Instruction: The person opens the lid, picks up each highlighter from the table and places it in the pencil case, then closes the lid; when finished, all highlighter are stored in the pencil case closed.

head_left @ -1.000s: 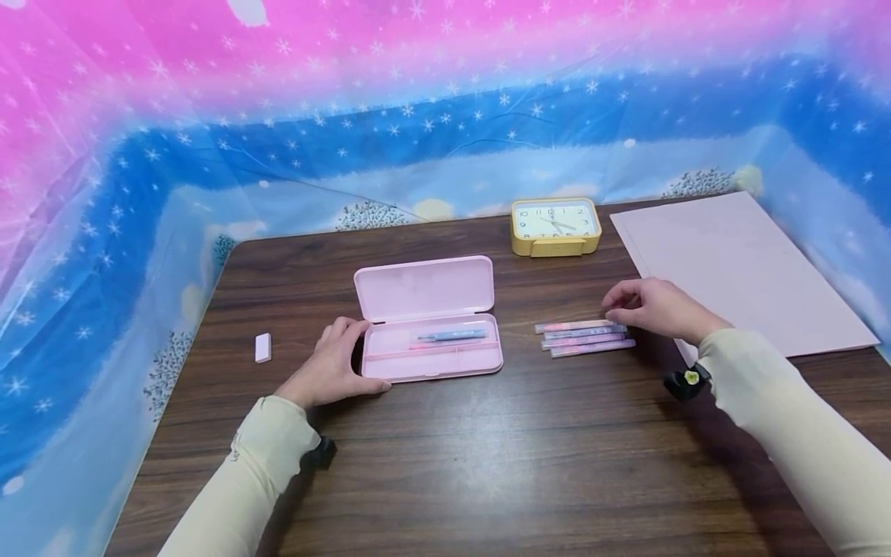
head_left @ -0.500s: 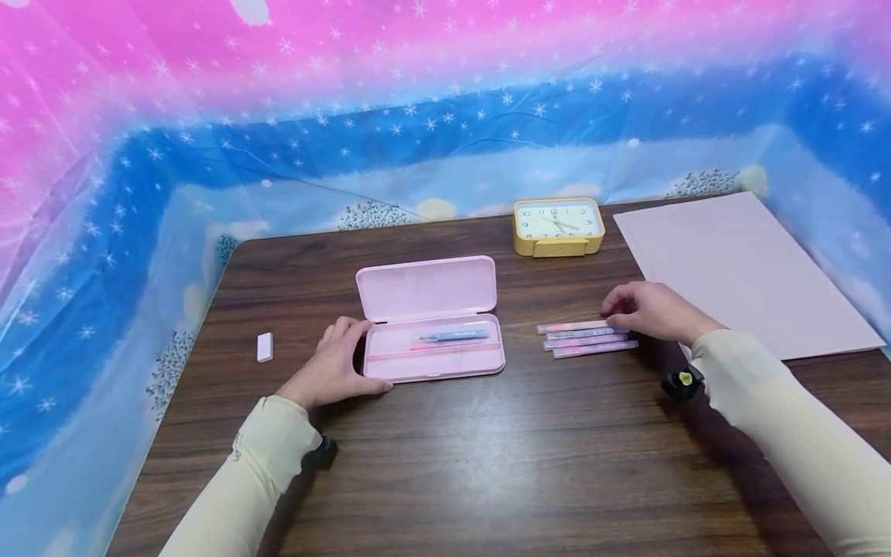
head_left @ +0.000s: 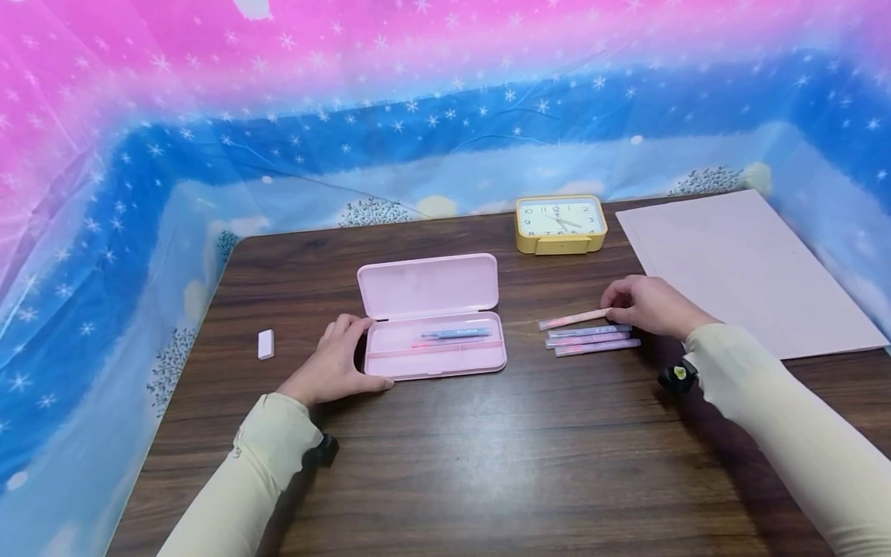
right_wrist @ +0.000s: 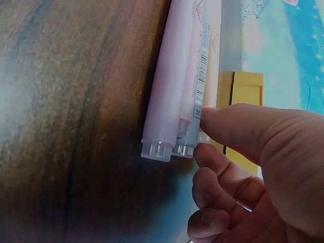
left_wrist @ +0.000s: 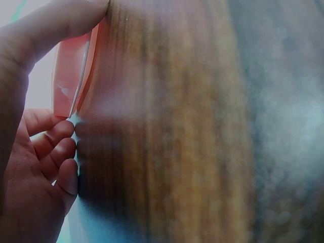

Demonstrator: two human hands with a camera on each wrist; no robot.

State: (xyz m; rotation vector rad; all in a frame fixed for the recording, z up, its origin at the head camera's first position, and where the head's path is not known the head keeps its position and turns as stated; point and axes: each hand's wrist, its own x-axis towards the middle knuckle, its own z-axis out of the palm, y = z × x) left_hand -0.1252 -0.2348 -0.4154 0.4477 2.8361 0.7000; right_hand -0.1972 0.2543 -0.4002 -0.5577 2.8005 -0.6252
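Note:
An open pink pencil case (head_left: 431,286) lies on the table, a blue pen (head_left: 455,333) and a partly hidden pink one in its rear compartment. My left hand (head_left: 334,363) grips the case's left end, thumb at the front edge and fingers behind. The left wrist view shows the case's end (left_wrist: 71,76) between thumb and fingers. My right hand (head_left: 654,304) pinches the right end of a peach pen (head_left: 574,318) between thumb and fingers. Beside it lie several blue, pink and purple pens (head_left: 592,340). The right wrist view shows a purple pen (right_wrist: 164,96) nearest the camera.
Behind the pens stands a yellow clock (head_left: 561,224). A large pale pink board (head_left: 745,271) covers the right back of the table. A white eraser (head_left: 266,344) lies left of my left hand. A patterned curtain (head_left: 313,170) hangs around the table's back and sides.
My right hand has taken hold of the peach pen and pulled it a little apart from the other pens, now at an angle. My left hand stays on the pencil case.

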